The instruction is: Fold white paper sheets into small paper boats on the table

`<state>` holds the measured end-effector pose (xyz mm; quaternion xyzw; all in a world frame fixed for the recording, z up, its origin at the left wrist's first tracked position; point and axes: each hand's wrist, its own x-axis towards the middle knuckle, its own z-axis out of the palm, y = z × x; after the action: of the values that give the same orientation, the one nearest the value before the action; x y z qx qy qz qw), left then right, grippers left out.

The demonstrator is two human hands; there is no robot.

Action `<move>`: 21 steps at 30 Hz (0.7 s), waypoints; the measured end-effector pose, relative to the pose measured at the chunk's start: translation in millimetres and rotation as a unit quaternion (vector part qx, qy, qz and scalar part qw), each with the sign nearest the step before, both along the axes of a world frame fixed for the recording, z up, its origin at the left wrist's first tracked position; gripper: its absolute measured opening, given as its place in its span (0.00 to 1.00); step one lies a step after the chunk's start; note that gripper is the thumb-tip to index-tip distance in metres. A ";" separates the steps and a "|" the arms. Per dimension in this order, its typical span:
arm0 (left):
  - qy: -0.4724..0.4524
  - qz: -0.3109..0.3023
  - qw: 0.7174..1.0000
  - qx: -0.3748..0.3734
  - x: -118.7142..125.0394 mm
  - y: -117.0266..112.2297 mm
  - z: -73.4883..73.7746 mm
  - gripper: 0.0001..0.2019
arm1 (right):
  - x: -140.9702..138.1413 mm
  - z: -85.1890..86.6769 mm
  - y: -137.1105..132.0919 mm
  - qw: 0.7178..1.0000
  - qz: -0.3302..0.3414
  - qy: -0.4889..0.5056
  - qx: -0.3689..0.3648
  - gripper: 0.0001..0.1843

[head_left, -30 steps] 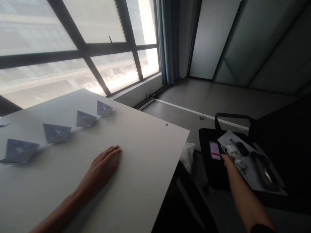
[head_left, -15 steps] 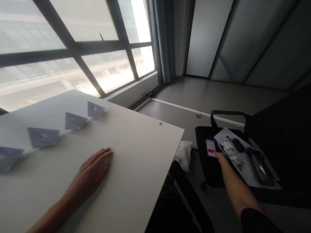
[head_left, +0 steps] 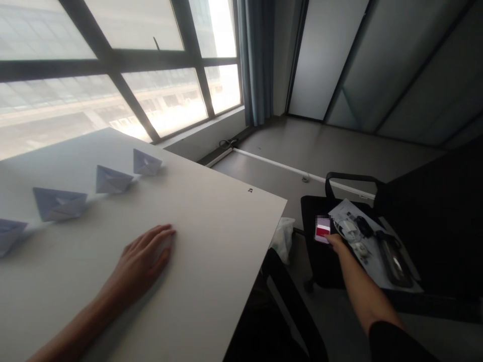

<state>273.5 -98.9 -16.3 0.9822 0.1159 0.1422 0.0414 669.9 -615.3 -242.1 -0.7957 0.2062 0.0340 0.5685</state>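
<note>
My left hand [head_left: 145, 259] rests palm down on the white table [head_left: 211, 241], its fingers stretched out and holding nothing. Beyond it stands a slanting row of folded white paper boats, among them a far one [head_left: 146, 163], a middle one [head_left: 113, 180] and a nearer one [head_left: 60, 203]. Another boat [head_left: 10, 234] is cut off by the left edge of the view. Off to the right, my right hand [head_left: 335, 242] reaches down to a smartphone [head_left: 322, 230] on a black chair seat. A fingertip touches its lit screen; the other fingers are too small to make out.
Papers, a white charger with a cable [head_left: 349, 229], a small black object [head_left: 364, 226] and a dark case [head_left: 394, 259] lie on the chair [head_left: 313, 261]. A white plastic bag [head_left: 283, 241] is beside the table edge. Windows and a curtain [head_left: 258, 65] stand behind.
The phone screen now displays a larger red area beneath a white band. The view has shifted slightly; my left hand stays on the table and my right fingertip stays at the phone.
</note>
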 end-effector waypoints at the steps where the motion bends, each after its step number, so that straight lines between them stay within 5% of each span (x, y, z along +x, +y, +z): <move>1: 0.003 0.000 1.000 0.003 -0.1 -0.3 0.0 0.19 | -2.9 -0.3 1.0 1.000 -0.003 0.017 0.009 0.09; 5: 0.000 0.003 1.000 0.004 -1.0 -1.0 0.3 0.20 | -15.7 1.2 5.2 0.996 -0.031 0.067 0.043 0.07; 12: 0.003 0.009 1.000 0.001 -3.2 -1.3 0.3 0.20 | -28.2 17.3 8.9 0.993 -0.042 0.010 0.106 0.11; 21: 0.040 0.009 0.999 0.012 -4.5 6.1 -7.6 0.27 | -22.2 97.3 30.2 0.976 0.009 -0.132 0.170 0.21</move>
<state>269.0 -92.8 -23.9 0.9864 0.1248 0.1041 0.0233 647.6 -585.2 -144.8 -0.6864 0.1135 -0.0318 0.7176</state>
